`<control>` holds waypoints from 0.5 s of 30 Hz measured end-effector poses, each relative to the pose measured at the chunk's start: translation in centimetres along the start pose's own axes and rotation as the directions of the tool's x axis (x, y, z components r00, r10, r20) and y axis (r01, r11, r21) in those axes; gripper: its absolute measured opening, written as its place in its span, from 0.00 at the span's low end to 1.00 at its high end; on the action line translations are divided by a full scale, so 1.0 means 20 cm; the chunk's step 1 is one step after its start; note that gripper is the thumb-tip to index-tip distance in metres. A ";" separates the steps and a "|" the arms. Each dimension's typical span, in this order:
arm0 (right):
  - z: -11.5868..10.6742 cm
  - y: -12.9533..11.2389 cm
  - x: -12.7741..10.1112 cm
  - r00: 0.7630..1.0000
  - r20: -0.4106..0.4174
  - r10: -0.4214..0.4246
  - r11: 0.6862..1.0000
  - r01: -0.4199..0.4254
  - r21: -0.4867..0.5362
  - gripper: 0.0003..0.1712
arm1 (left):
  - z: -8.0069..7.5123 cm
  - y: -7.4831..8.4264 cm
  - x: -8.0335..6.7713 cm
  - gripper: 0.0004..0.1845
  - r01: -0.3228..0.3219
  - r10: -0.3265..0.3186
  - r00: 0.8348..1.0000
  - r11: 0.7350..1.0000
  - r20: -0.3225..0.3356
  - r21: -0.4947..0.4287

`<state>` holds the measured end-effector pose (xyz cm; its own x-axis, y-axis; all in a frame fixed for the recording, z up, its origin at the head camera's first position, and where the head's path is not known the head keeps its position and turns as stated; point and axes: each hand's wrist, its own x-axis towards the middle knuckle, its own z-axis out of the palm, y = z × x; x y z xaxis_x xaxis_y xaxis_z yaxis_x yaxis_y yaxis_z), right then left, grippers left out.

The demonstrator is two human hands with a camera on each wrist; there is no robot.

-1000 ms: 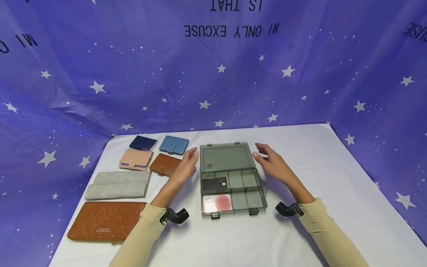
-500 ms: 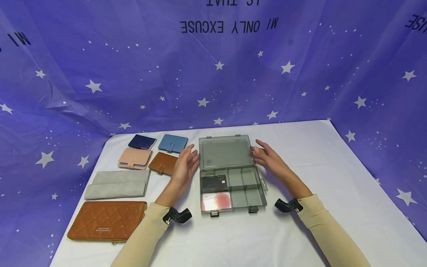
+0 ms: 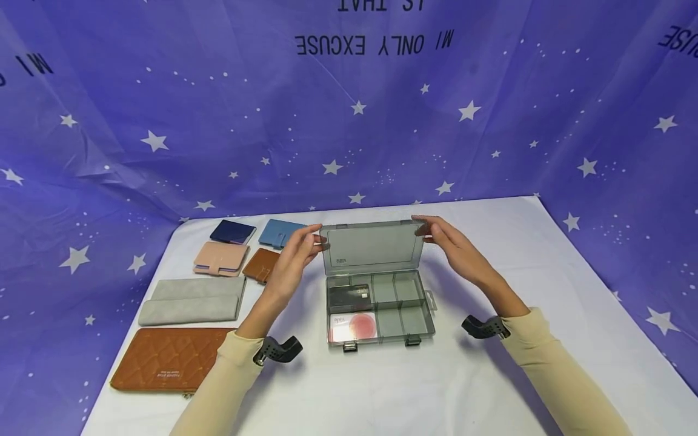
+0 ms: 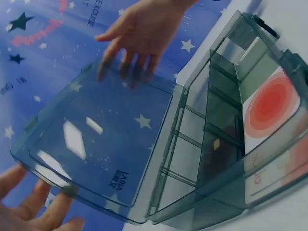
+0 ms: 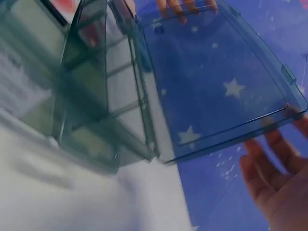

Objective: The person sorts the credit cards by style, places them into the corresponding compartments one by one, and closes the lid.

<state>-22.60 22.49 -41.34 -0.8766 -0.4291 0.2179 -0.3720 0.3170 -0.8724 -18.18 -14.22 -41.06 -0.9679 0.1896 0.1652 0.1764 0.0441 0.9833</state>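
Note:
A smoky clear plastic organiser box (image 3: 406,321) sits on the white table (image 3: 491,375), its hinged lid (image 3: 371,248) tilted up. My left hand (image 3: 315,238) pinches the lid's far left corner. My right hand (image 3: 424,229) pinches its far right corner. A black card (image 3: 349,295) and a white card with a red circle (image 3: 354,327) lie in the box's left compartments. In the left wrist view my left hand's fingers (image 4: 33,207) touch the lid (image 4: 96,144) at its near edge. The right wrist view shows my right hand's fingers (image 5: 274,163) behind the lid (image 5: 216,82).
Left of the box lie several wallets: navy (image 3: 232,232), blue (image 3: 275,231), pink (image 3: 220,257), small brown (image 3: 260,266), long grey (image 3: 191,301) and a large quilted brown one (image 3: 171,358). A purple starry cloth (image 3: 163,121) hangs behind and around the table.
The lid lay flat open behind the box. Both hands came in to its far corners and have lifted it, so it now stands tilted up over the hinge.

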 end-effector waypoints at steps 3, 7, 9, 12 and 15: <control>0.00 -0.05 -0.05 0.997 0.005 -0.073 0.995 0.073 -0.074 0.23 | 0.00 0.03 -0.05 0.23 -0.060 0.054 0.998 0.988 0.045 0.145; 0.02 -0.08 -0.16 0.983 0.075 -0.168 0.966 0.180 -0.187 0.19 | 0.01 0.03 -0.14 0.21 -0.150 0.109 0.983 0.938 0.147 0.313; 0.05 -0.08 -0.23 0.967 0.133 -0.219 0.935 0.247 -0.255 0.20 | 0.01 0.01 -0.19 0.19 -0.203 0.127 0.966 0.912 0.224 0.357; 0.08 -0.07 -0.32 0.939 0.209 -0.272 0.884 0.330 -0.331 0.24 | 0.02 -0.01 -0.25 0.17 -0.282 0.138 0.931 0.861 0.338 0.424; 0.11 -0.05 -0.39 0.916 0.255 -0.310 0.839 0.390 -0.379 0.25 | 0.02 -0.03 -0.30 0.18 -0.382 0.158 0.889 0.773 0.429 0.507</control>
<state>-14.79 23.76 -43.18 -0.6093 -0.7072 0.3587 -0.7699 0.4191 -0.4814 -12.38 -14.92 -42.74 -0.7560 0.5967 0.2692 0.5966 0.4589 0.6584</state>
